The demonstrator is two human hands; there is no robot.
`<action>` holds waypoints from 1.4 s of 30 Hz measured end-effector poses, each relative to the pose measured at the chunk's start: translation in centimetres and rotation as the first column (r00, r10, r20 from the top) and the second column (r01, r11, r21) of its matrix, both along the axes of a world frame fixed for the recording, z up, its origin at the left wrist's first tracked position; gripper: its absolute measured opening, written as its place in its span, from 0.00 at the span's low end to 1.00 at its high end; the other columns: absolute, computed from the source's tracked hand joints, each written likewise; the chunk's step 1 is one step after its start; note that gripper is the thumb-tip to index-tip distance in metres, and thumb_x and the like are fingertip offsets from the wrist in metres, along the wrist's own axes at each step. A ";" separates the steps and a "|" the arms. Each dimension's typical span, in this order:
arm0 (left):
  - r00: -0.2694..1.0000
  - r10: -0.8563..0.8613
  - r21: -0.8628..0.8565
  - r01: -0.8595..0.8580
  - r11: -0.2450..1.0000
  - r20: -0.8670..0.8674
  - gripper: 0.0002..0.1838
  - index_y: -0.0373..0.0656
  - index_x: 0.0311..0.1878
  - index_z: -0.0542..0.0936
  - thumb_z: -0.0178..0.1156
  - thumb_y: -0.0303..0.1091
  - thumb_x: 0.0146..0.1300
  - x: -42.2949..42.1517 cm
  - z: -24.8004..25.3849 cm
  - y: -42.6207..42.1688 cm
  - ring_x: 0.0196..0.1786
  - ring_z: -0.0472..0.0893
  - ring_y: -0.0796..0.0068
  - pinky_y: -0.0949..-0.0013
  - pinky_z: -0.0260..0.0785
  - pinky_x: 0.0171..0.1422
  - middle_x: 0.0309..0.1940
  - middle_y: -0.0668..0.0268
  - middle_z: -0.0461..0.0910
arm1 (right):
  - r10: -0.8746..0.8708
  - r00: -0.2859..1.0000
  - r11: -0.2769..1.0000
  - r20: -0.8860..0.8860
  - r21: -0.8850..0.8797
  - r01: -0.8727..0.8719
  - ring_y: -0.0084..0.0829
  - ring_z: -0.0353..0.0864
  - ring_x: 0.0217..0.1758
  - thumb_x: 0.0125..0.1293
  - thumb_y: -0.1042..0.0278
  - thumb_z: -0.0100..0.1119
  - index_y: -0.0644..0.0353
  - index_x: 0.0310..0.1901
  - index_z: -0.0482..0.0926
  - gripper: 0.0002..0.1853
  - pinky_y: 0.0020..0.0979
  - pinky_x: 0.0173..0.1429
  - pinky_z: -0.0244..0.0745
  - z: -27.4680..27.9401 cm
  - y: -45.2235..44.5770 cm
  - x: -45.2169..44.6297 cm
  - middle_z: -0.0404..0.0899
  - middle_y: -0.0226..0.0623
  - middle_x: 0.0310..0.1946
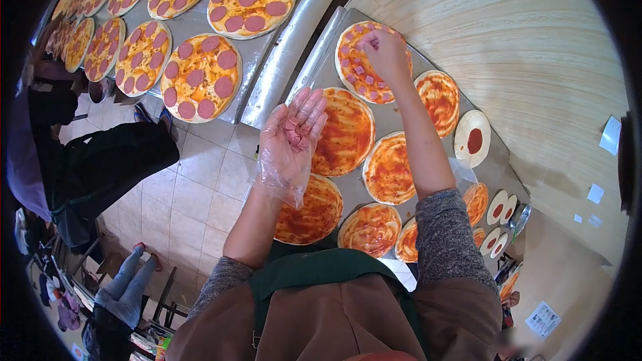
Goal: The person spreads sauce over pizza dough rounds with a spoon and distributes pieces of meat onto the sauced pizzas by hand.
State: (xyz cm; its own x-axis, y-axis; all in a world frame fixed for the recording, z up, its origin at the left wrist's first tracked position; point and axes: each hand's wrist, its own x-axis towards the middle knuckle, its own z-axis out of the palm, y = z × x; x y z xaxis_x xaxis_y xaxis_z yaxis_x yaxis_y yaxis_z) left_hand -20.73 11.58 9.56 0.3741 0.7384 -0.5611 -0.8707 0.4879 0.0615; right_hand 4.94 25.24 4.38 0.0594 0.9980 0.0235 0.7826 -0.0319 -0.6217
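My left hand (289, 140), in a loose clear plastic glove, is turned palm up with fingers slightly curled. Diced pink sausage (295, 134) lies in its palm. Just beneath that hand is a round pizza base (344, 132) spread with red sauce. At the far end of the metal table, my right hand (382, 51) hovers over a sauced pizza (364, 80) scattered with sausage cubes. Its fingers are closed together, with what looks like pink sausage dice at the tips. Another sauced base (390, 170) lies between my forearms.
Topped pizzas with sausage slices (200, 79) fill a second metal table at the left. Small dough rounds with sauce dots (497, 206) and a ladle (520, 219) are at right. A wood-patterned wall (508, 60) borders the table. People (114, 167) stand on the tiled floor at left.
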 end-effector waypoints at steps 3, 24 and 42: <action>1.000 0.001 -0.004 -0.001 1.000 -0.010 0.27 0.36 0.71 0.68 0.46 0.43 0.76 0.0 0.0 -0.1 0.74 0.69 0.57 0.56 0.62 0.78 0.70 0.51 0.71 | -0.086 0.964 0.996 -0.253 -0.040 0.079 0.34 0.87 0.34 0.60 0.71 0.67 0.64 0.36 0.86 0.06 0.34 0.42 0.80 -0.5 0.7 1.8 0.88 0.42 0.32; 1.000 -0.013 0.002 0.013 1.000 -0.011 0.27 0.36 0.71 0.68 0.46 0.42 0.75 0.5 0.3 -0.5 0.74 0.69 0.58 0.57 0.61 0.78 0.71 0.52 0.70 | -0.388 0.703 0.921 -0.596 -0.265 0.284 0.23 0.87 0.36 0.62 0.74 0.69 0.68 0.44 0.85 0.10 0.24 0.36 0.80 1.2 1.1 6.4 0.88 0.36 0.35; 0.999 -0.027 0.041 0.026 0.999 0.030 0.30 0.36 0.73 0.65 0.43 0.46 0.77 1.2 0.8 -0.2 0.76 0.66 0.56 0.57 0.59 0.80 0.73 0.51 0.67 | -0.267 0.954 0.964 -0.139 -0.020 0.266 0.30 0.87 0.34 0.58 0.70 0.72 0.62 0.36 0.87 0.07 0.31 0.43 0.80 1.9 0.4 2.2 0.87 0.37 0.30</action>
State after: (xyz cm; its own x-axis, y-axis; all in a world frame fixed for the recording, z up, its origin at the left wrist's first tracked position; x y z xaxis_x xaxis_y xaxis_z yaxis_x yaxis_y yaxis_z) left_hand -19.51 11.39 10.36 0.4103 0.7498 -0.5191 -0.8594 0.5083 0.0550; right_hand 7.18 25.62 6.25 0.3258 0.9454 -0.0049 0.6510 -0.2281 -0.7240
